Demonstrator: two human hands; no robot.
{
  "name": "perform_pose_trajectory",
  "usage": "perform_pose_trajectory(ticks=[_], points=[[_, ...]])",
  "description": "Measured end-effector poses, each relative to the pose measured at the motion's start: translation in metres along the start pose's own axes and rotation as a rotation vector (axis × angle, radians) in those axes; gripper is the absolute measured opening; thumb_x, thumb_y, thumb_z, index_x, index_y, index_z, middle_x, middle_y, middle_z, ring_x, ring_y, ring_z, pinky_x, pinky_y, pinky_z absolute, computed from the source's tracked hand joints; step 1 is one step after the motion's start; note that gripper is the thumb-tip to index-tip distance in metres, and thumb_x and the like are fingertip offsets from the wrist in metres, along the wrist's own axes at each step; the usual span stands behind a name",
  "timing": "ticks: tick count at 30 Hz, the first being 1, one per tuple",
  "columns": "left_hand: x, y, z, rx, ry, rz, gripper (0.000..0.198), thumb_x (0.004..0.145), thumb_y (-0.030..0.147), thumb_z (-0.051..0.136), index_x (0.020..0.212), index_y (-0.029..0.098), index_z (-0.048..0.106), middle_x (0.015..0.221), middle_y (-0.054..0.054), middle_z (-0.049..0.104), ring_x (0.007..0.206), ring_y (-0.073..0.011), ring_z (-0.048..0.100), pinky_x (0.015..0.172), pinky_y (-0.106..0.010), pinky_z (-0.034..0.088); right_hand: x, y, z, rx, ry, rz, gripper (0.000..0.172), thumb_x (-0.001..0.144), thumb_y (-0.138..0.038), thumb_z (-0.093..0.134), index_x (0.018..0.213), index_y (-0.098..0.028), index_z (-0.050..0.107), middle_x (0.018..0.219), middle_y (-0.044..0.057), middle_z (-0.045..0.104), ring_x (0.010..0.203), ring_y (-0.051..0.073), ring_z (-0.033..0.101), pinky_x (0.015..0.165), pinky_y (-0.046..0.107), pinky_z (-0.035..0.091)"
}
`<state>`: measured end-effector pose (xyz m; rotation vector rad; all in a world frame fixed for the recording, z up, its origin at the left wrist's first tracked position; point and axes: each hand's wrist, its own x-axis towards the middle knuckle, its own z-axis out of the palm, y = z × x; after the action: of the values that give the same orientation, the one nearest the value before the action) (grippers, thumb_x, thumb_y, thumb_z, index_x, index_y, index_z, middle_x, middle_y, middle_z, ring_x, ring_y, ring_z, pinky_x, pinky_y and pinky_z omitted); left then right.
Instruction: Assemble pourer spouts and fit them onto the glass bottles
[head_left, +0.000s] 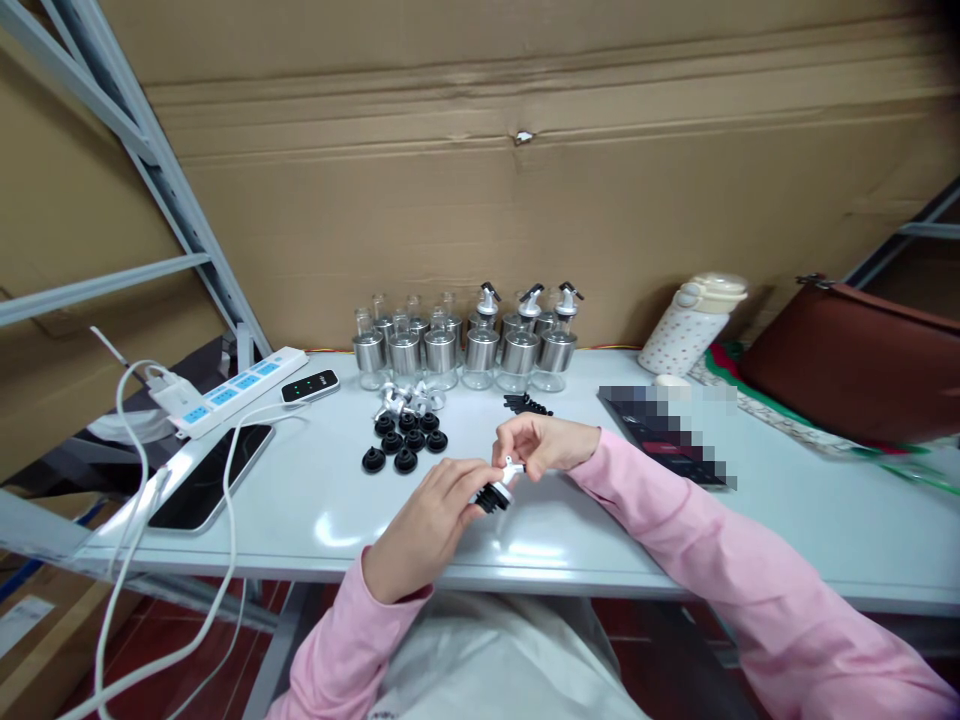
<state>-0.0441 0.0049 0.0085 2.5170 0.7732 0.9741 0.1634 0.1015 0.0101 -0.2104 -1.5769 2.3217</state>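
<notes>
Where left hand (439, 510) and right hand (546, 443) cover spout (495, 496), outline partly lost; end at right thumb too small to make out. Spout held between hands, above worktop (315, 505) near front edge: left hand closed round black base, right hand pinching narrowly at white top (contact itself half hidden). Spout tilted, white above, black and ridged below. Bottles (440, 352) stand along back edge.

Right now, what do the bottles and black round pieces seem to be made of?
Bottles: probably glass, being transparent and glossy; their silvery, reflective bands look like metal. Black round pieces: rubber or plastic, dark with faint sheen; I cannot tell which.
</notes>
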Motion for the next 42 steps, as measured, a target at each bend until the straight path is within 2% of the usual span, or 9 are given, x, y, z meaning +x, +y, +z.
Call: perform_pose_trajectory(ticks=[8,11,15,20,25,28,32,36,42], points=[[0.0,0.001,0.0,-0.019,0.009,0.017,0.035,0.092,0.02,0.03,0.126,0.026,0.034,0.114,-0.007,0.05,0.103,-0.0181,0.045,0.09,-0.034,0.038,0.001,-0.003,0.006,0.001,-0.002,-0.012,0.029,0.054,-0.009,0.079,0.078,-0.012,0.064,0.084,0.002,0.07,0.075,0.01,0.067,0.068,0.019,0.052],[-0.001,-0.001,0.001,-0.066,0.062,0.0,0.036,0.092,0.02,0.031,0.127,0.026,0.036,0.117,-0.008,0.049,0.108,-0.0185,0.045,0.093,-0.034,0.037,0.003,-0.003,0.008,-0.015,0.017,-0.045,0.03,0.052,-0.011,0.08,0.077,-0.012,0.064,0.081,0.002,0.07,0.074,0.009,0.066,0.066,0.017,0.051],[-0.003,-0.002,0.002,-0.293,0.258,-0.156,0.037,0.091,0.023,0.036,0.128,0.026,0.036,0.119,-0.008,0.049,0.105,-0.0177,0.051,0.09,-0.032,0.042,0.009,0.0,0.013,-0.102,0.136,-0.072,0.023,0.056,-0.01,0.078,0.073,-0.011,0.062,0.073,0.001,0.07,0.064,0.007,0.065,0.06,0.015,0.05],[-0.001,0.002,0.003,-0.418,0.327,-0.317,0.028,0.089,0.027,0.041,0.115,0.021,0.052,0.111,-0.008,0.055,0.101,-0.0176,0.053,0.087,-0.029,0.043,0.014,0.001,0.02,-0.24,0.269,-0.099,0.019,0.065,-0.023,0.073,0.07,-0.011,0.06,0.063,0.001,0.066,0.052,0.008,0.06,0.048,0.018,0.048],[0.003,0.002,0.007,-0.529,0.393,-0.402,0.026,0.089,0.03,0.042,0.112,0.022,0.052,0.111,-0.006,0.052,0.102,-0.0158,0.052,0.087,-0.027,0.045,0.017,-0.004,0.028,-0.53,0.438,-0.221,0.018,0.067,-0.025,0.071,0.072,-0.011,0.06,0.084,0.004,0.06,0.076,0.009,0.058,0.069,0.023,0.048],[0.003,-0.002,0.01,-0.496,0.463,-0.45,0.026,0.089,0.031,0.043,0.112,0.022,0.052,0.113,-0.006,0.05,0.101,-0.0158,0.053,0.086,-0.028,0.047,0.019,-0.004,0.033,-0.617,0.499,-0.276,0.02,0.071,-0.029,0.067,0.079,-0.012,0.059,0.081,0.003,0.056,0.074,0.008,0.054,0.064,0.02,0.046],[0.003,-0.004,0.011,-0.431,0.496,-0.451,0.025,0.087,0.031,0.047,0.108,0.021,0.053,0.107,-0.006,0.05,0.101,-0.0172,0.053,0.084,-0.03,0.049,0.02,0.0,0.043,-0.555,0.436,-0.161,0.032,0.07,-0.034,0.067,0.09,-0.014,0.052,0.073,0.0,0.056,0.059,0.007,0.054,0.054,0.02,0.044],[0.004,0.0,0.009,-0.342,0.503,-0.425,0.024,0.085,0.028,0.05,0.107,0.021,0.056,0.101,-0.005,0.051,0.096,-0.0156,0.054,0.08,-0.029,0.051,0.022,0.003,0.051,-0.553,0.501,-0.116,0.033,0.068,-0.034,0.069,0.087,-0.014,0.052,0.07,0.0,0.058,0.06,0.01,0.059,0.052,0.021,0.047],[0.005,0.003,0.008,-0.186,0.479,-0.362,0.028,0.084,0.021,0.049,0.111,0.019,0.053,0.103,-0.007,0.049,0.096,-0.0165,0.053,0.081,-0.031,0.051,0.024,0.003,0.052,-0.521,0.478,-0.121,0.035,0.062,-0.028,0.072,0.085,-0.014,0.051,0.071,0.001,0.06,0.064,0.012,0.061,0.054,0.023,0.05]])
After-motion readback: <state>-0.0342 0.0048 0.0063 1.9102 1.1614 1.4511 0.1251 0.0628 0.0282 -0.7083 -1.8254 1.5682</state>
